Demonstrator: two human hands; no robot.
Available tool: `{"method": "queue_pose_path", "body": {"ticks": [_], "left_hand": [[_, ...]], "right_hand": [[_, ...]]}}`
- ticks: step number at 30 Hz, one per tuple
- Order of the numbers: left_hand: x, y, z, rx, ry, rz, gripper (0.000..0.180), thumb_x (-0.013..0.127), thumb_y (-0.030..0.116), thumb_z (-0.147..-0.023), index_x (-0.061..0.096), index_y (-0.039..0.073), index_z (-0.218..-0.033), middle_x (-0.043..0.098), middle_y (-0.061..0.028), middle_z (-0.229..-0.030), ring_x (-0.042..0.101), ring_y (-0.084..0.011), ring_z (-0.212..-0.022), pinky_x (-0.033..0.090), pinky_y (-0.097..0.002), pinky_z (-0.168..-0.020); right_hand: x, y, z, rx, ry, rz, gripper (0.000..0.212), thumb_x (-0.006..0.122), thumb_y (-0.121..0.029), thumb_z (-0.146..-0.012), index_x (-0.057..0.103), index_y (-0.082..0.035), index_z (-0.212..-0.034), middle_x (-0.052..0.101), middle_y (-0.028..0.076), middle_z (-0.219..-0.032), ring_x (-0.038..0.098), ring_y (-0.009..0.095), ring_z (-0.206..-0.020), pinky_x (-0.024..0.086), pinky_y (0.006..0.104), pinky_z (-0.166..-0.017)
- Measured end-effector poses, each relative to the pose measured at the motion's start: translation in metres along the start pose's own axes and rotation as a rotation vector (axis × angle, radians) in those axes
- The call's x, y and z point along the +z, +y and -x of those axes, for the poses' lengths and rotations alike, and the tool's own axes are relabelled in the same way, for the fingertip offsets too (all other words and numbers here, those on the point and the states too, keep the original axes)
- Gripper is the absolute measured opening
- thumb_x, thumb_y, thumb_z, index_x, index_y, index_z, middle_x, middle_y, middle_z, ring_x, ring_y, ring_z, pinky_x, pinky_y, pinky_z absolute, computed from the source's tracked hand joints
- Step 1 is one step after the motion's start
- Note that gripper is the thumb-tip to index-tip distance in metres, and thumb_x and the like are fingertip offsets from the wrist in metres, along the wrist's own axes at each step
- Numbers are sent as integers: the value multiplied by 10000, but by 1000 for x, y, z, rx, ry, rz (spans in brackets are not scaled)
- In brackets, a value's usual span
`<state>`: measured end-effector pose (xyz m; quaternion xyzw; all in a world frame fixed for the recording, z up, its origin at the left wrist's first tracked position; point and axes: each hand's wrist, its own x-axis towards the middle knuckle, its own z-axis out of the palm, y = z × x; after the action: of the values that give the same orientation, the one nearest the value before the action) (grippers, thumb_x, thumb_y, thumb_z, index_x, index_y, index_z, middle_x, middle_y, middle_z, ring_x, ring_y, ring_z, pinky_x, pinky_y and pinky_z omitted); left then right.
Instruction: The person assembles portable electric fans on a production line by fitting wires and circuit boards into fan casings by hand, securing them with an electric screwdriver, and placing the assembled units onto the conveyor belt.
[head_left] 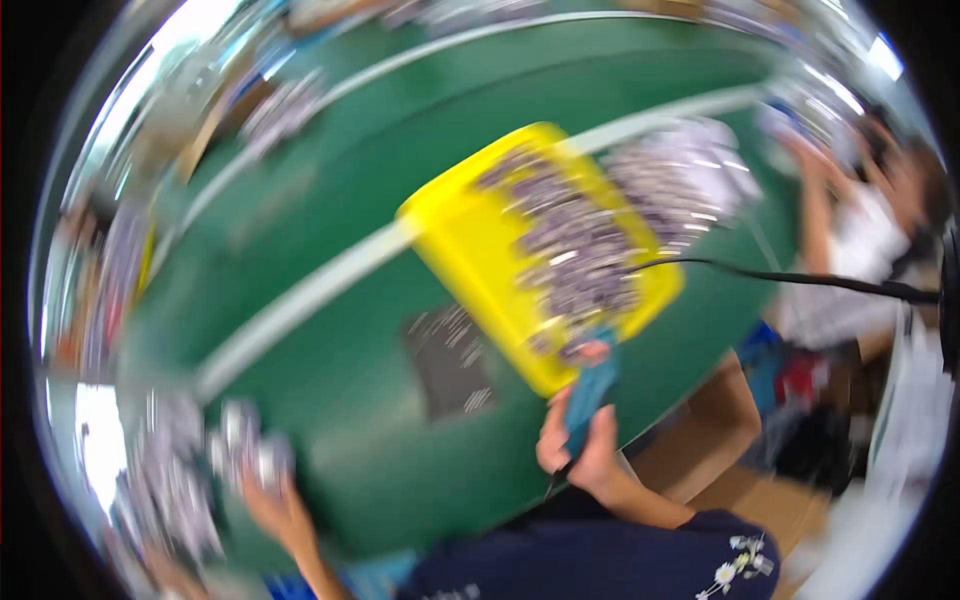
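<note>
Seemingly, small greyish pieces [585, 235] are being handled at the yellow tray [455, 245] on the worktop [345, 455]: a blue tool [593, 388] is gripped by the right hand [593, 462] over its near end, where steady aim is called for next; pale pieces [238, 440] are met by the left hand [277, 512] (its grip cannot be told, for blur); marks on the dark sheet [445, 370] cannot be read

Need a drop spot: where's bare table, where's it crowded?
Bare green table: between dark sheet and lower-left pile; also between the two white strips, left of yellow tray. Smaller patch: between the tray's near right corner and the table edge. Crowded: small parts in the tray, pile beside it, right hand holding teal tool.
</note>
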<state>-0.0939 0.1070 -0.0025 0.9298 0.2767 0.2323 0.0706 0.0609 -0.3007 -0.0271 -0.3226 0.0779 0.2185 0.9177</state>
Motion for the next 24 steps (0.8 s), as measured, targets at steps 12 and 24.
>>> {"method": "queue_pose_path", "body": {"ticks": [12,24], "left_hand": [[-76,-21,27,-31,-113,83,689,866,192,-698,599,46,-1317,615,-61,-973,568,-219,-910,440,-352,-795],[-25,-14,9,115,-63,260,103,592,11,-957,672,-28,-905,627,-130,-796,563,-284,-730,440,-380,-701]], "right_hand": [[4,3,3,-192,-15,106,623,387,-608,-1037,441,-53,-1315,439,17,-724,382,82,-441,359,223,-382],[7,5,-4,-87,-73,181,643,425,-664,-993,443,-95,-1292,477,18,-726,445,109,-466,393,281,-415]]}}
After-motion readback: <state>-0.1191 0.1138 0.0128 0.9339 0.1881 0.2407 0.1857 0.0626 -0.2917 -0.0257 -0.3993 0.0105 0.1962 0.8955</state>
